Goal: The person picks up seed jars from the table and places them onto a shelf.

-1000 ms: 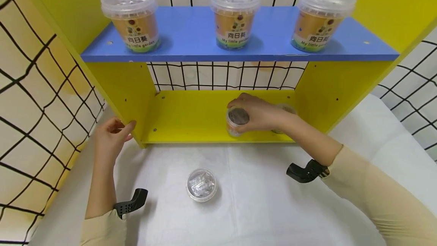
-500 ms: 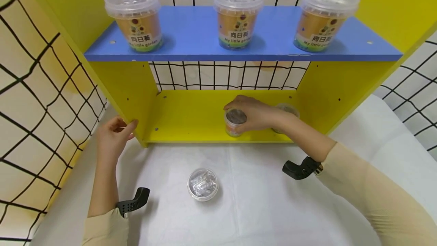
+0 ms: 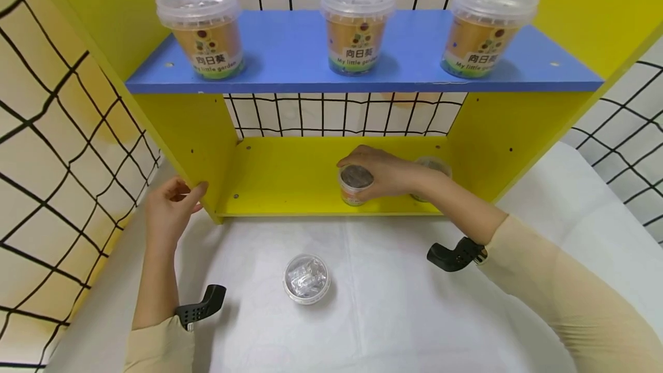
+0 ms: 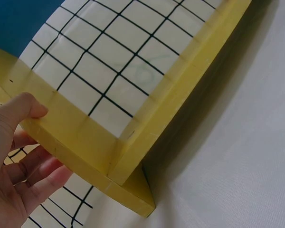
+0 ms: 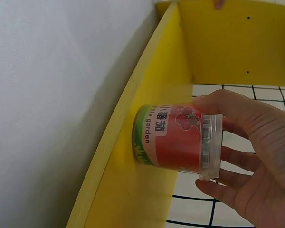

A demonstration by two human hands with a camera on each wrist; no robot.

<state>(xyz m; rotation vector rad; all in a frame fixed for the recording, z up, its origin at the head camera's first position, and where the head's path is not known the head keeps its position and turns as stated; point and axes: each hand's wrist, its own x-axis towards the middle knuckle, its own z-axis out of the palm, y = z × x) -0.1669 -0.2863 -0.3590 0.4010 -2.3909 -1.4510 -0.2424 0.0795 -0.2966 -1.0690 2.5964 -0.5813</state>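
Observation:
My right hand [image 3: 385,172] grips a small clear-lidded tub with a red label [image 3: 355,185] on the yellow bottom shelf [image 3: 279,180]; in the right wrist view the fingers curl round the tub [image 5: 178,137] near its lid. A second tub [image 3: 432,167] stands behind my right wrist, mostly hidden. My left hand [image 3: 171,206] holds the front edge of the shelf's left side panel [image 3: 194,148], thumb on one face and fingers [image 4: 38,173] on the other. A similar tub [image 3: 306,278] stands alone on the white table.
Three orange-labelled tubs [image 3: 206,30] [image 3: 357,25] [image 3: 484,30] stand on the blue upper shelf [image 3: 290,56]. Black wire grid panels [image 3: 62,148] flank the shelf unit and back it. The white table [image 3: 393,309] spreads in front.
My right hand has shifted the red-labelled tub slightly left and back on the bottom shelf. The left hand has stayed on the side panel.

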